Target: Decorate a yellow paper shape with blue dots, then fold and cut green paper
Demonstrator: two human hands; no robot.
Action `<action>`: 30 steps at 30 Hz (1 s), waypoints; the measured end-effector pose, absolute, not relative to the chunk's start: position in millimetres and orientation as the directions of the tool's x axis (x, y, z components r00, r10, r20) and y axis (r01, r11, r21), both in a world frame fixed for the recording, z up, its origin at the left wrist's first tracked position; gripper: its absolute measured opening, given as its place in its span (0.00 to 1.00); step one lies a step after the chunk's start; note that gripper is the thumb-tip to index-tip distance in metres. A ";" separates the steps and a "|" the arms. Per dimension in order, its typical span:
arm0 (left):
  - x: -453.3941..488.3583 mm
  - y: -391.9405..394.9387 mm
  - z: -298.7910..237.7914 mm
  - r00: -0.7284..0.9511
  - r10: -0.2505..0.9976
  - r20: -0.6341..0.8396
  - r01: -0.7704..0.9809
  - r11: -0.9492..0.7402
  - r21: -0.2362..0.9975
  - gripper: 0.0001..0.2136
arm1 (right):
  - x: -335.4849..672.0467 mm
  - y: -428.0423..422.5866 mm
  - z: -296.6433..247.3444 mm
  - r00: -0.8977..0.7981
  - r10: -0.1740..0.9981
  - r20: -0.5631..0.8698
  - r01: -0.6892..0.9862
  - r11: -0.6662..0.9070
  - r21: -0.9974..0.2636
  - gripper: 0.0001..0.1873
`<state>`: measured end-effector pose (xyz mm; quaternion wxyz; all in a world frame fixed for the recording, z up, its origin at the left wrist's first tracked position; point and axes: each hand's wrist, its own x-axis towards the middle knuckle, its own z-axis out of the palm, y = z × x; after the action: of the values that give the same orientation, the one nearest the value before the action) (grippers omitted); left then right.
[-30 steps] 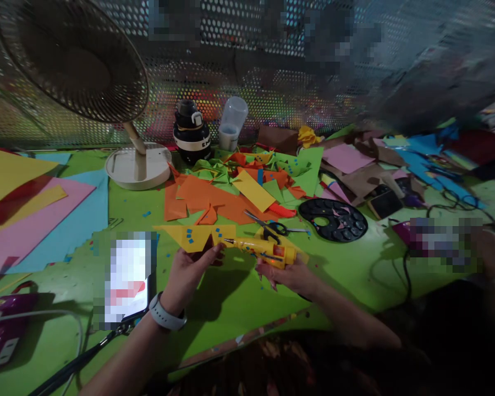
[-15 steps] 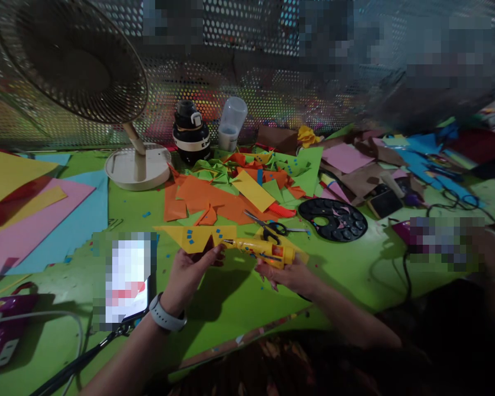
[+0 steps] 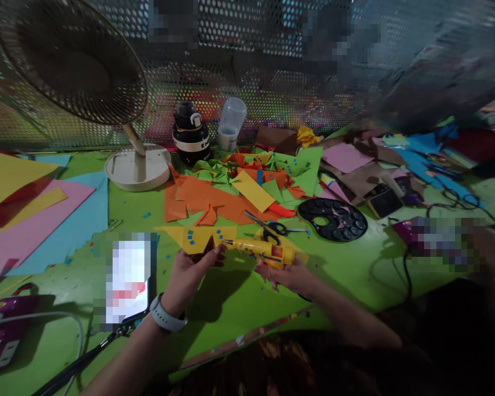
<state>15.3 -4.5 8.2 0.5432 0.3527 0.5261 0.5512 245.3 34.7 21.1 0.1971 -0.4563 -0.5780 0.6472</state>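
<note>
My left hand (image 3: pixel 188 273), with a white watch at the wrist, pinches the lower edge of a folded yellow paper piece (image 3: pixel 193 237) dotted with small blue squares and holds it just above the green table (image 3: pixel 231 297). My right hand (image 3: pixel 291 273) is wrapped round a yellow glue gun (image 3: pixel 260 250) lying nearly level. The gun's nozzle points left and touches the paper's right edge, close to my left thumb.
Black scissors (image 3: pixel 268 226) and a round black palette (image 3: pixel 333 219) lie just behind the gun. A heap of orange, green and yellow paper scraps (image 3: pixel 235 184), a fan (image 3: pixel 72 63), a dark jar (image 3: pixel 191 133) and a clear cup (image 3: pixel 231 122) stand further back. A phone (image 3: pixel 127 278) lies at the left.
Both hands, the paper and the glue gun have stayed almost still; the nozzle remains at the paper's edge. The view shifted only slightly.
</note>
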 end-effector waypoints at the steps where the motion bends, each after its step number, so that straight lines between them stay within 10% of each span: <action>1: 15.4 -4.6 7.9 -0.163 0.969 -0.186 -0.232 0.145 0.962 0.09 | 244.9 34.7 21.8 -0.505 0.783 -0.362 0.270 -0.255 -0.929 0.21; 30: 15.4 -3.2 10.4 -0.166 0.973 -0.158 -0.178 0.128 0.976 0.10 | 243.5 35.2 24.7 -0.488 0.797 -0.356 0.268 -0.251 -0.930 0.23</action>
<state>15.4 -3.2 10.4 0.5277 0.3720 0.5346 0.5454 243.5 35.2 24.7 0.2057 -0.4620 -0.5763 0.6419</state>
